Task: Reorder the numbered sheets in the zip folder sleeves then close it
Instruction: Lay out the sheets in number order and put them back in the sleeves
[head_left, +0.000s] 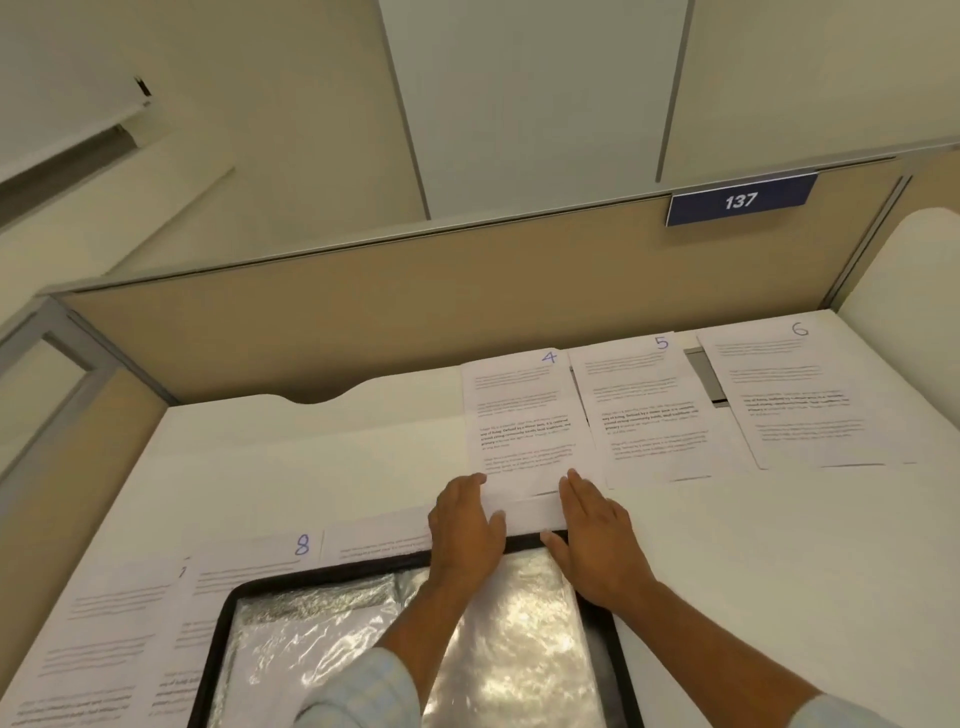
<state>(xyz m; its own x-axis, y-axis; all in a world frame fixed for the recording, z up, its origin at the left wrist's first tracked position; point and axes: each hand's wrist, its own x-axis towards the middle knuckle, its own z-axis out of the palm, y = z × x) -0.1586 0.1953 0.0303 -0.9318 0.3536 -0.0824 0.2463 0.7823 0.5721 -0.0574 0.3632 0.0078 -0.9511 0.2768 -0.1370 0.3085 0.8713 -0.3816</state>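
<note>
The black-edged zip folder (218, 639) lies open at the near edge of the white desk, its shiny clear sleeves (509, 623) facing up. Sheets marked 4 (519, 415), 5 (649, 410) and 6 (800, 395) lie in a row beyond it. The sheet marked 8 (249, 566) and another sheet (98, 639) lie at the left, partly under the folder. My left hand (465, 525) and my right hand (597, 535) rest flat on the near edge of sheet 4, fingers extended, one at each side. Below them a further sheet (379, 538) pokes out from under the folder.
A tan partition (415, 312) with a blue plate reading 137 (740, 200) closes off the back of the desk. A white rounded panel (914, 291) stands at the right. A grey slot (704, 374) shows between sheets 5 and 6.
</note>
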